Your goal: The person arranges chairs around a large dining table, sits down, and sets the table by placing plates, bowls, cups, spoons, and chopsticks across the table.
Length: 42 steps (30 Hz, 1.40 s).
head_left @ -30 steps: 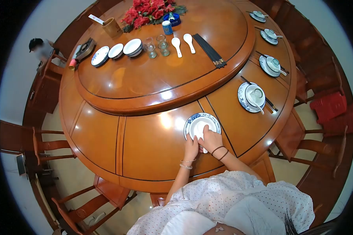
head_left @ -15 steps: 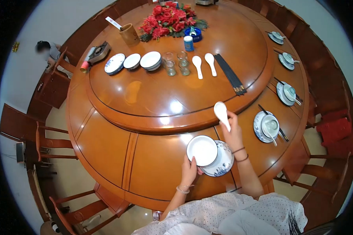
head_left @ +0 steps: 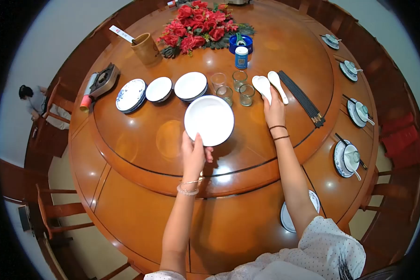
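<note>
My left hand (head_left: 195, 154) grips a white bowl (head_left: 209, 120) by its near rim, thumb on the inner side, and holds it above the turntable. My right hand (head_left: 274, 111) reaches forward, closed around the handle of a white soup spoon (head_left: 262, 87). This spoon overlaps another white spoon, and one more spoon (head_left: 278, 87) lies just right of my fingers. Black chopsticks (head_left: 303, 100) lie in a bundle beyond it. A blue-patterned plate (head_left: 288, 217) sits on the table's near edge, partly hidden under my right forearm.
On the turntable (head_left: 140, 158) stand stacked plates (head_left: 130, 94), bowls (head_left: 159, 88), several glasses (head_left: 224, 94), a blue can (head_left: 241, 58), a bamboo holder (head_left: 147, 49) and red flowers (head_left: 196, 27). Place settings (head_left: 346, 158) line the right side. A portable stove (head_left: 103, 80) is left; a person (head_left: 32, 102) is beyond.
Both hands have moved forward over the turntable. The bowl has left its place above the plate, and the held spoon has come to the other spoons.
</note>
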Available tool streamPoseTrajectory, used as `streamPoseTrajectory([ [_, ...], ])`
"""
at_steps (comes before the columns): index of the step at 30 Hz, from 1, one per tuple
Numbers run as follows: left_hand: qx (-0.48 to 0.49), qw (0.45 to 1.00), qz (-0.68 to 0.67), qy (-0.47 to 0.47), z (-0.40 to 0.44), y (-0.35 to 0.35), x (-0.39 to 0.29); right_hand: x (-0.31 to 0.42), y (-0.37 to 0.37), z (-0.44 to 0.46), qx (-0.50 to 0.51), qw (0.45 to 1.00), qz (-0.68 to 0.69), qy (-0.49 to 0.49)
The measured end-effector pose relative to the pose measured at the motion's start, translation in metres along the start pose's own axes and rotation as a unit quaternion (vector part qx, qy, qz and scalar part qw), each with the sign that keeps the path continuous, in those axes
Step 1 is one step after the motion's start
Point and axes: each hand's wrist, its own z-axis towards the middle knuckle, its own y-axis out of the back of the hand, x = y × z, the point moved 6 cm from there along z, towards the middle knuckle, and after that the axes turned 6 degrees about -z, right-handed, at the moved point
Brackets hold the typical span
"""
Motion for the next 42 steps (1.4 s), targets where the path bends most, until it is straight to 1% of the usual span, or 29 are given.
streamPoseTrajectory([
  [1, 0.011, 1.0, 0.021, -0.006, 0.012, -0.002, 0.002, 0.001, -0.008, 0.006, -0.001, 1.0, -0.019, 0.004],
  [3, 0.011, 1.0, -0.008, 0.021, 0.027, -0.008, 0.006, -0.001, -0.024, 0.017, 0.012, 0.999, -0.046, 0.004],
  [5, 0.018, 0.999, -0.029, 0.013, 0.037, -0.014, 0.011, -0.001, -0.034, 0.023, -0.012, 0.991, -0.131, 0.035],
  [8, 0.051, 0.997, -0.057, 0.019, 0.043, -0.018, 0.025, -0.008, -0.044, 0.027, -0.001, 0.99, -0.138, 0.004],
  [11, 0.066, 0.996, -0.051, 0.039, 0.043, -0.01, 0.034, -0.013, -0.052, 0.027, 0.006, 0.988, -0.151, -0.007],
  [13, 0.058, 0.996, -0.05, 0.043, 0.041, -0.002, 0.033, -0.015, -0.054, 0.029, -0.014, 0.989, -0.146, 0.023],
  [14, 0.052, 0.997, -0.037, 0.051, 0.039, 0.003, 0.034, -0.016, -0.055, 0.031, -0.002, 0.989, -0.146, 0.007],
  [22, 0.059, 0.996, -0.008, 0.073, 0.027, 0.004, 0.037, -0.014, -0.053, 0.032, -0.006, 0.992, -0.128, 0.006],
  [24, 0.057, 0.996, -0.01, 0.071, 0.03, 0.003, 0.033, -0.013, -0.05, 0.031, 0.025, 0.992, -0.117, -0.034],
  [25, 0.055, 0.996, -0.013, 0.068, 0.033, 0.003, 0.03, -0.017, -0.051, 0.031, 0.024, 0.992, -0.117, -0.035],
  [27, 0.036, 0.998, -0.012, 0.058, 0.044, 0.006, 0.02, -0.015, -0.053, 0.03, -0.033, 0.993, -0.109, 0.044],
  [28, 0.028, 0.999, -0.003, 0.033, 0.053, 0.009, 0.014, -0.018, -0.056, 0.028, -0.028, 0.992, -0.11, 0.057],
  [31, 0.01, 0.999, 0.037, -0.028, 0.087, 0.016, -0.01, -0.016, -0.056, 0.026, -0.05, 0.989, -0.127, 0.054],
  [32, -0.001, 0.999, 0.011, -0.041, 0.101, 0.021, -0.011, -0.014, -0.054, 0.024, -0.058, 0.989, -0.127, 0.052],
  [35, -0.038, 0.997, 0.038, -0.061, 0.133, 0.031, -0.018, -0.006, -0.046, 0.02, -0.091, 0.984, -0.138, 0.069],
  [37, -0.077, 0.994, 0.056, -0.057, 0.148, 0.036, -0.016, -0.004, -0.046, 0.017, -0.091, 0.985, -0.124, 0.085],
  [38, -0.082, 0.994, 0.037, -0.055, 0.155, 0.039, -0.012, -0.002, -0.046, 0.015, -0.09, 0.984, -0.125, 0.092],
  [42, -0.099, 0.989, 0.089, -0.063, 0.166, 0.038, -0.016, -0.003, -0.049, 0.015, -0.067, 0.984, -0.14, 0.093],
])
